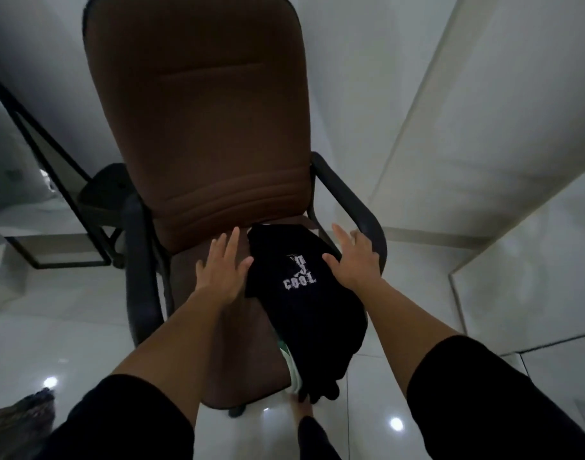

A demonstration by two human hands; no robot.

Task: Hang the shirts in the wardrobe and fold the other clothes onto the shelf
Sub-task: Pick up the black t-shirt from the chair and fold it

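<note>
Lying between open hands (286, 265): black shirt (307, 303)

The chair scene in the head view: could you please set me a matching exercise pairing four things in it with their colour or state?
Things:
1. chair backrest
2. top garment on the seat
3. left hand
4. garment underneath

Descriptions:
A. black, with white print reading COOL
B. brown, upright
C. pale green and white, only an edge peeking out
D. open, fingers spread, at the black garment's edge

Pairs: 1-B, 2-A, 3-D, 4-C
</note>
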